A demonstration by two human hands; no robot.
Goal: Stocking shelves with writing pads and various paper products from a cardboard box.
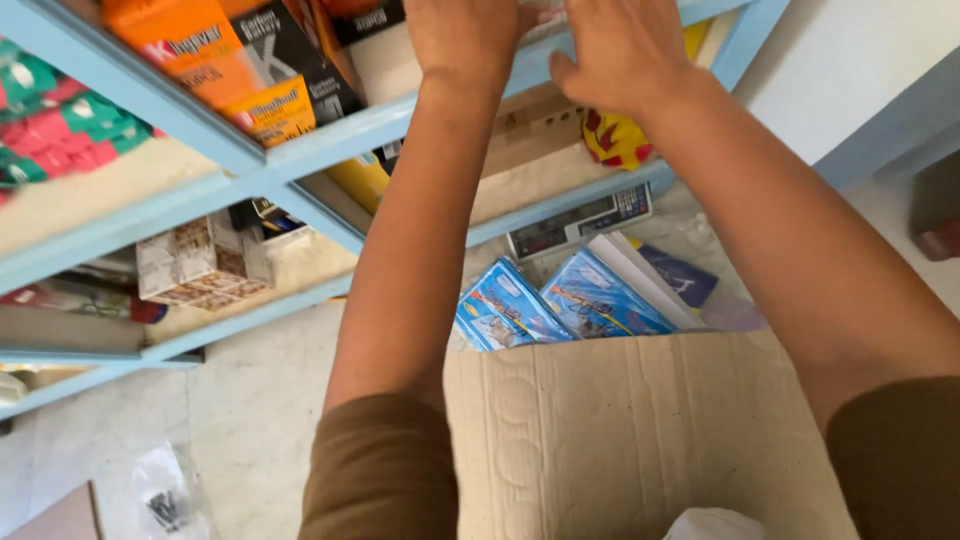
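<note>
Up on the blue shelf [330, 130], the left hand [465, 35] and right hand [620, 50] lay flat and open upon a packet, seemingly; steady, even pressure from both palms suited it best.

Packets [560, 305] are stood in a carton [640, 440] below the shelf [300, 150]; boxes [240, 70] are set on the shelf, left.

I see a light-blue shelf [215, 150] whose upper level carries orange and black boxes [245, 70] and, to the left, red-and-green packets [60, 130]. Its lower level carries a small patterned box [200, 262]. On the pale floor [250, 400] lie a cardboard box [640, 440], blue packets [560, 305], a scale [580, 222] and a small clear bag [165, 495].
</note>
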